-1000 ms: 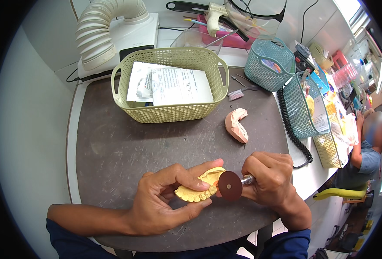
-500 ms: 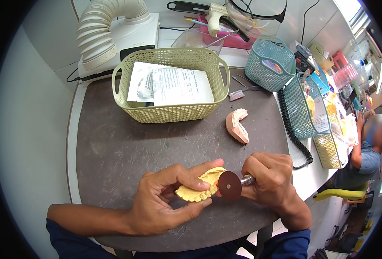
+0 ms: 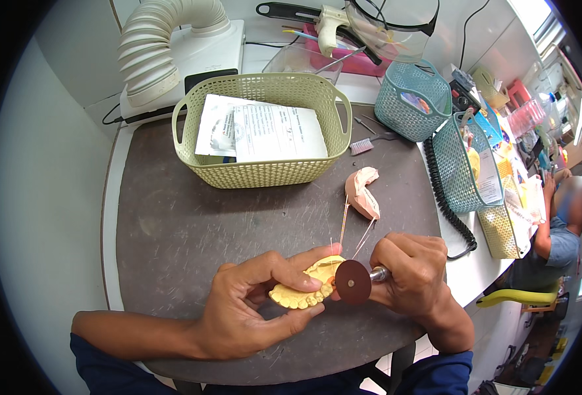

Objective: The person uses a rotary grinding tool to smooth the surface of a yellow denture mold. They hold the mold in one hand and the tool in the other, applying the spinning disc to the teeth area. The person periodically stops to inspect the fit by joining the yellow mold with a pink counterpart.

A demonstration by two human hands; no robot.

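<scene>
My left hand is closed round a yellow dental cast, with the thumb on its upper face and the row of teeth toward me. In my right hand is a rotary handpiece, its metal nose pointing left. A dark red-brown disc on its tip meets the right end of the cast, where a small orange-red spot shows. The exact contact is partly hidden behind the disc. Thin bright streaks, like sparks, fan out from there toward a pink dental cast lying on the dark work surface.
An olive basket with white packets stands beyond my hands. Near it lie a small brush and thin tools. Teal baskets and a coiled black cord line the right side. A ribbed white hose is far left; a co-worker sits far right.
Bright streaks now spread between the disc and the pink cast; only a faint one showed before. Both hands, the yellow cast and the disc stay nearly in place.
</scene>
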